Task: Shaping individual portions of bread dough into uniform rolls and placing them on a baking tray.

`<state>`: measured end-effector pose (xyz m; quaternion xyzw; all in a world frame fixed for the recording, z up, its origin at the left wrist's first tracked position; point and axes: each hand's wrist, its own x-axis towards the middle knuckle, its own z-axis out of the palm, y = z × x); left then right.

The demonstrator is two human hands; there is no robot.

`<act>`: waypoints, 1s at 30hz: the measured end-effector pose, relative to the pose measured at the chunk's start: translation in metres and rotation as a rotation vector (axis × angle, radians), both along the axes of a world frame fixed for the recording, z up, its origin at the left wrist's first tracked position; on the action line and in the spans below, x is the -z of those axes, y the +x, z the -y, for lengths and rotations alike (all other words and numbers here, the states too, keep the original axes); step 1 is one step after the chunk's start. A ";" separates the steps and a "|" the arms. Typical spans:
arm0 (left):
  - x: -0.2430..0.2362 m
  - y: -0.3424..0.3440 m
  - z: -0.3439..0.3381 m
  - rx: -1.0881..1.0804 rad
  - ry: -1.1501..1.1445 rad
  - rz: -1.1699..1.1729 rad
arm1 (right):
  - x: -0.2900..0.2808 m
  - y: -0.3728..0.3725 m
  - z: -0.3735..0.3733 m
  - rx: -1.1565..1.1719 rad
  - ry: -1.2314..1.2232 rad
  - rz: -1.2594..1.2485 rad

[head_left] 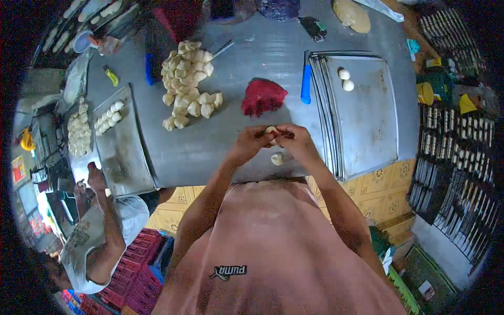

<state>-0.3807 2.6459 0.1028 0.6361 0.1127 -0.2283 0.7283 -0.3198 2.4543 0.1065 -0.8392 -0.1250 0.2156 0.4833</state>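
Note:
Close to the table's near edge, my left hand (pixel 253 142) and my right hand (pixel 295 140) meet, fingers pinched round one small piece of pale dough (pixel 270 129). A little dark red stuff shows at the dough between the fingertips. Just below my hands another dough piece (pixel 277 158) lies on the metal table. Beyond them sits a mound of dark red filling (pixel 264 97). Off to the left, a heap of cut dough pieces (pixel 190 79) spreads over the metal.
At right, stacked baking trays (pixel 362 115) carry two white dough balls (pixel 346 80); a blue-handled tool (pixel 306 84) lies beside them. Farther left, a co-worker (pixel 102 236) handles dough by another tray (pixel 123 152). Racks of filled trays (pixel 457 142) stand at far right.

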 end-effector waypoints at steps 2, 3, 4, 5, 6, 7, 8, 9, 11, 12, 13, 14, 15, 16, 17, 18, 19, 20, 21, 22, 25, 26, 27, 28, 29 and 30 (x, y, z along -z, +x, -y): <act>-0.001 0.001 0.003 0.021 0.092 0.023 | -0.001 -0.003 -0.001 0.034 0.070 -0.349; 0.001 0.001 0.004 0.034 0.203 0.025 | -0.002 -0.003 -0.001 -0.004 0.140 -0.326; 0.003 0.000 0.007 0.027 0.180 0.065 | -0.003 -0.003 -0.001 0.092 0.183 -0.368; 0.006 -0.001 0.010 -0.035 0.099 0.079 | -0.004 -0.001 -0.001 0.175 0.301 -0.361; 0.010 -0.002 0.012 -0.082 0.007 0.096 | -0.005 0.001 0.001 0.179 0.228 -0.410; 0.013 -0.003 0.014 -0.109 0.028 0.093 | -0.006 0.004 0.001 0.067 0.238 -0.362; 0.017 -0.004 0.015 -0.146 -0.035 0.024 | -0.006 0.008 0.003 -0.067 0.253 -0.355; 0.021 -0.005 0.016 -0.211 -0.087 -0.062 | -0.005 0.012 0.004 -0.059 0.250 -0.329; 0.027 -0.006 0.026 -0.199 -0.116 -0.002 | -0.002 0.023 0.009 -0.274 0.028 -0.050; 0.030 -0.003 0.030 -0.189 -0.134 0.048 | 0.002 0.030 0.010 -0.257 0.095 0.005; 0.033 -0.002 0.035 -0.218 -0.129 0.065 | 0.007 0.036 0.013 -0.358 0.030 0.103; 0.034 0.000 0.039 -0.147 0.171 0.159 | 0.011 0.040 0.016 -0.389 -0.047 0.215; 0.033 0.001 0.043 -0.071 0.474 0.249 | 0.017 0.043 0.020 -0.464 -0.024 0.200; 0.032 0.002 0.046 -0.077 0.481 0.242 | 0.023 0.043 0.025 -0.470 -0.015 0.249; 0.030 0.002 0.048 -0.106 0.295 0.122 | 0.029 0.042 0.030 -0.510 0.028 0.310; 0.028 0.001 0.050 -0.170 0.155 -0.037 | 0.035 0.042 0.034 -0.483 -0.002 0.281; 0.026 0.000 0.050 -0.137 0.106 -0.007 | 0.041 0.039 0.038 -0.508 -0.024 0.329; 0.024 0.000 0.050 -0.123 0.203 -0.051 | 0.048 0.038 0.041 -0.582 -0.061 0.371; 0.023 0.000 0.049 -0.093 0.250 -0.050 | 0.053 0.035 0.043 -0.530 -0.045 0.386; 0.023 0.001 0.048 -0.102 0.302 -0.092 | 0.057 0.033 0.044 -0.493 -0.169 0.100; 0.024 0.004 0.049 -0.013 0.644 0.296 | 0.064 0.023 0.045 -0.384 -0.219 0.008; 0.025 0.005 0.051 0.041 0.676 0.271 | 0.064 0.020 0.046 -0.352 -0.245 0.041; 0.027 0.006 0.054 0.062 0.726 0.266 | 0.063 0.016 0.047 -0.314 -0.163 0.211; 0.028 0.004 0.058 0.100 0.698 0.256 | 0.062 0.014 0.049 -0.173 -0.074 -0.006; 0.027 0.000 0.063 0.094 0.706 0.327 | 0.059 0.011 0.050 -0.094 0.072 -0.215; 0.027 -0.005 0.068 0.131 0.723 0.349 | 0.057 0.009 0.052 -0.015 0.015 -0.217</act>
